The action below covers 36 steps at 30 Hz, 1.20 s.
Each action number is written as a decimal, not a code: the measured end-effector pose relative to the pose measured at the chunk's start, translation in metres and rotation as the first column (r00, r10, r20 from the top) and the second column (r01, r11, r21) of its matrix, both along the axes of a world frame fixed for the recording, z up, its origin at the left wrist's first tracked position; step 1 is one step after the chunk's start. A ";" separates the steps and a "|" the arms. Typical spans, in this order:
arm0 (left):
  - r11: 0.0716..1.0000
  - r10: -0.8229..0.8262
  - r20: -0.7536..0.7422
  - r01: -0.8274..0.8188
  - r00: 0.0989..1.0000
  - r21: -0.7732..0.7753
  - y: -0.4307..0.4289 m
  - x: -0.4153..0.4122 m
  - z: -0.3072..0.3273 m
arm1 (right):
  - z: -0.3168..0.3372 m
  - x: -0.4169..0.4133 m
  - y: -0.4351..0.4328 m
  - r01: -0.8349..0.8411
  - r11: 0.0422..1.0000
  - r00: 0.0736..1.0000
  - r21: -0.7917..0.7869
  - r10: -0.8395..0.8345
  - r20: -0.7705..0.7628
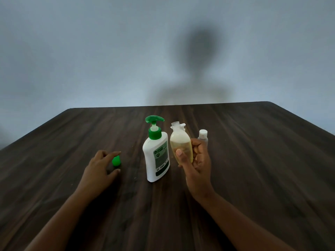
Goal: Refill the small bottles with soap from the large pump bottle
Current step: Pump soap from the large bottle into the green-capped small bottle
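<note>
Pump bottle [156, 156] is showing white with green pump and label, small bottle [181, 142] is showing pale yellow under a white cap, loose object [116, 160] is showing bright green, and bench [262, 160] is showing dark brown wood grain.

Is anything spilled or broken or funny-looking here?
No spill or breakage shows. Only the small yellowish bottle in the right hand stands out: its flip lid hangs open and it leans a little. A small green piece sits alone by the left hand; the pump bottle stands on its base.
</note>
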State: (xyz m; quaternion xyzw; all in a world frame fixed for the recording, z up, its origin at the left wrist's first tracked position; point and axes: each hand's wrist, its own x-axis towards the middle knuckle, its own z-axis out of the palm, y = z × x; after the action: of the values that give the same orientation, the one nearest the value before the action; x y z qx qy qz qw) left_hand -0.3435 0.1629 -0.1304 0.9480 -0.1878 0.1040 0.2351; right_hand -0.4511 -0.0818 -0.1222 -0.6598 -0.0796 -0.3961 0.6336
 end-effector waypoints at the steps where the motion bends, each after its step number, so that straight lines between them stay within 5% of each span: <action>1: 1.000 0.002 0.022 -0.002 1.000 0.005 -0.002 0.001 0.000 | 0.000 0.000 0.000 0.004 1.000 1.000 0.001 -0.004 0.000; 7: 0.997 -0.007 0.070 0.002 0.998 0.076 -0.009 0.019 -0.001 | -0.002 0.002 0.000 0.022 0.999 1.000 -0.045 -0.023 -0.001; 11: 0.965 0.137 0.213 -0.082 0.967 -0.250 -0.011 0.016 0.013 | -0.001 0.002 -0.001 0.012 0.999 1.000 -0.048 -0.011 0.010; 14: 0.712 0.271 0.253 -0.017 0.929 -0.702 -0.026 -0.006 0.058 | -0.001 0.003 0.000 0.003 0.999 1.000 -0.038 -0.003 0.019; 16: 0.512 0.078 0.333 0.248 0.940 -0.822 -0.044 -0.029 0.093 | -0.001 0.003 0.001 0.007 0.999 1.000 -0.052 -0.006 0.027; 18: 0.453 -0.142 0.445 0.458 0.884 -0.765 -0.065 -0.050 0.116 | -0.001 0.003 0.001 0.010 0.998 1.000 -0.055 -0.008 0.025; 21: 0.562 -0.237 0.570 0.589 0.787 -0.580 -0.099 -0.064 0.126 | 0.000 0.001 0.000 0.005 0.999 0.999 -0.037 -0.004 0.043; 29: 0.502 -0.045 0.561 0.504 0.827 -0.703 -0.151 -0.072 0.095 | 0.006 -0.002 0.000 0.016 0.999 0.992 -0.042 -0.011 0.122; 36: 0.466 -0.066 0.488 0.460 0.870 -0.756 -0.159 -0.076 0.094 | 0.007 -0.001 -0.001 0.009 0.999 0.986 -0.033 -0.004 0.168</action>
State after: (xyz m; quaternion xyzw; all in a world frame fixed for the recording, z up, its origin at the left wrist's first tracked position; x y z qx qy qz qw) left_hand -0.4199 0.0043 -0.0363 0.6230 -0.3018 0.3312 0.6411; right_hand -0.4520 -0.0824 -0.1154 -0.6349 -0.1373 -0.4510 0.6122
